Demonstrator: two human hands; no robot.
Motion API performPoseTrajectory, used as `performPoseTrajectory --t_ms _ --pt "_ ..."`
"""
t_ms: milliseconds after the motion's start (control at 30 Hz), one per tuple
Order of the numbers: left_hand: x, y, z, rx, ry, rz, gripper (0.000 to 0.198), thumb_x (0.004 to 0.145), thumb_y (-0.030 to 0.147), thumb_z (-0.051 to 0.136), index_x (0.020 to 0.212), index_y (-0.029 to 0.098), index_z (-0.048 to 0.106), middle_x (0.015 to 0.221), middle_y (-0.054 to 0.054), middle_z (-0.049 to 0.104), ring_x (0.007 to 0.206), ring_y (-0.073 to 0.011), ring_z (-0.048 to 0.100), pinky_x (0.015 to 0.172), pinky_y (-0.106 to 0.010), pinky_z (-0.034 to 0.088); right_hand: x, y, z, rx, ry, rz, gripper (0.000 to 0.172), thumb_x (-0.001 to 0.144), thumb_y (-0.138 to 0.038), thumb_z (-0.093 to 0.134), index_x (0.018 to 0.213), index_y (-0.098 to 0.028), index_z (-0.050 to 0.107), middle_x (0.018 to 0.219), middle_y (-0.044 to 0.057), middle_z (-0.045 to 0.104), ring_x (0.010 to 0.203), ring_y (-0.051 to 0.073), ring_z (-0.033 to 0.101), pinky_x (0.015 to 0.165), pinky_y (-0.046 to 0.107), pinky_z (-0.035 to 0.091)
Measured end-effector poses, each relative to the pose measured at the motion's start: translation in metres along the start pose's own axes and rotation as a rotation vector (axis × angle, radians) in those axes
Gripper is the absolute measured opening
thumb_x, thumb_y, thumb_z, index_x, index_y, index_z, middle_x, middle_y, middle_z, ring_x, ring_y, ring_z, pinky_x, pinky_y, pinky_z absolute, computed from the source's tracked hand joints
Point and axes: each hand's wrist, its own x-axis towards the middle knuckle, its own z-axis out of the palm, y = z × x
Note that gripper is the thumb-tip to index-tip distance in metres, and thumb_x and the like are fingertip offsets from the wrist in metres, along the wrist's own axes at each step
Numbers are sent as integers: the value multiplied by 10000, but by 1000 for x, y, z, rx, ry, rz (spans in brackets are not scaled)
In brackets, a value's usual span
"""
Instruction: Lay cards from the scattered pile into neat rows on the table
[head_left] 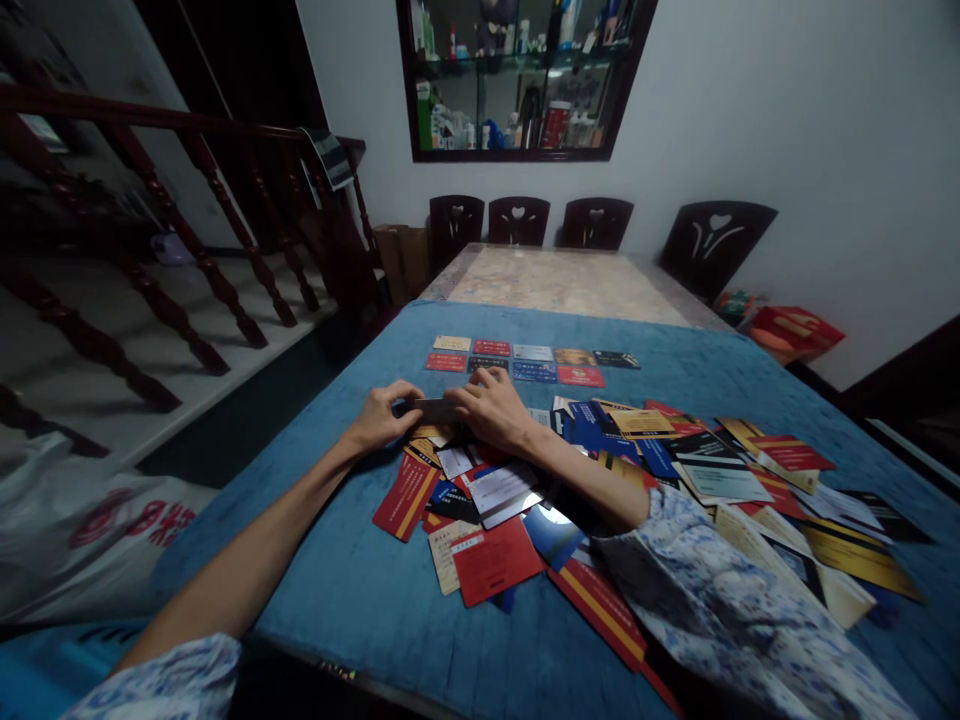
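Observation:
A dark card [433, 406] is held up by both hands over the near side of the blue cloth. My left hand [385, 414] pinches its left end between thumb and fingers. At its other end my right hand [491, 408] grips it, the fingers bent over the edge. Below the hands lies a loose pile of cards, among them a red card [496, 560] and a white card [504, 492]. Just beyond, cards lie in two rows, with a red card [581, 376] at the right of the nearer row and a black card [616, 359] ending the farther one.
A blue cloth [330, 560] covers the near part of the table, its marble top [555, 280] showing beyond. More cards spread right, including a gold card [855, 550]. Dark chairs [517, 220] stand behind; a white plastic bag [90, 530] sits at the left.

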Motion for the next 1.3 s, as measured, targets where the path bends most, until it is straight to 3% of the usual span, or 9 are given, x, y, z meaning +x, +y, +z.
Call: performPoseTrajectory --t_ms 133,433,667,1000,1300 --pt "-1 1 1 -24 -9 9 206 739 227 595 929 179 658 873 -19 707 814 -167 660 802 -291 535 -10 1 3 6 -6 44 376 981 -223 488 1344 -230 587 1099 101 730 1067 269 466 967 435 270" --pt "-5 -3 6 33 21 55 236 792 198 594 1020 192 652 926 -24 709 845 -165 670 845 -300 541 -15 -2 3 13 -48 101 448 949 -196 494 1392 -224 552 1063 111 723 1051 270 481 966 425 273" --pt "-6 -4 7 113 -25 46 331 790 213 593 1118 188 627 987 -34 706 833 -165 652 843 -314 550 -14 -3 -1 7 -100 131 543 910 -211 548 1449 -168 494 1148 150 685 1108 293 473 967 446 285" --pt "-3 -5 8 90 -44 15 390 791 261 591 1169 175 635 962 -51 687 810 -177 633 824 -337 544 -11 0 -7 33 -141 141 524 924 -325 540 1409 -129 510 1219 177 638 1137 308 440 939 451 307" --pt "-1 -1 6 101 -115 5 542 741 308 666 1264 174 619 1071 -73 674 936 -221 643 895 -376 543 -9 7 -11 42 -164 154 527 894 -403 604 1353 -149 550 1200 170 630 1134 314 445 904 432 317"
